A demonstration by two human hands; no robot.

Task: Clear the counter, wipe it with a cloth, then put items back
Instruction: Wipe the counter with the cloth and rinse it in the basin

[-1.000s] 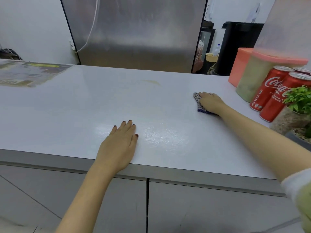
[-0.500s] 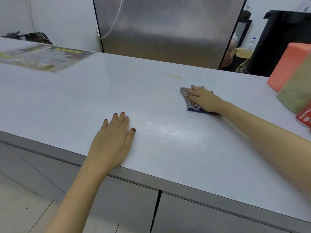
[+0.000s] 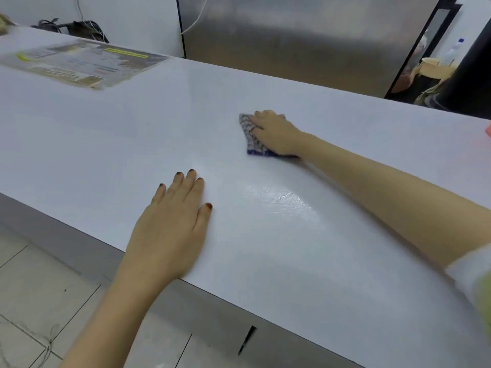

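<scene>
A white counter [image 3: 106,134] fills the view. My right hand [image 3: 276,134] presses flat on a blue-and-white checked cloth [image 3: 251,136] near the middle of the counter; the cloth shows only at the hand's left side. My left hand [image 3: 172,221] lies flat, palm down, near the front edge and holds nothing. A wet, shiny streak [image 3: 287,200] lies on the surface between the two arms.
A laminated printed sheet [image 3: 79,62] lies at the counter's far left. A steel fridge [image 3: 305,35] stands behind the counter. An orange container corner [image 3: 488,131] shows at the right edge. Grey cabinet fronts and floor tiles lie below the front edge.
My right hand has slid the cloth leftward across the counter. The view has swung left, so the cans, plant and containers have left the frame. My left hand stays flat.
</scene>
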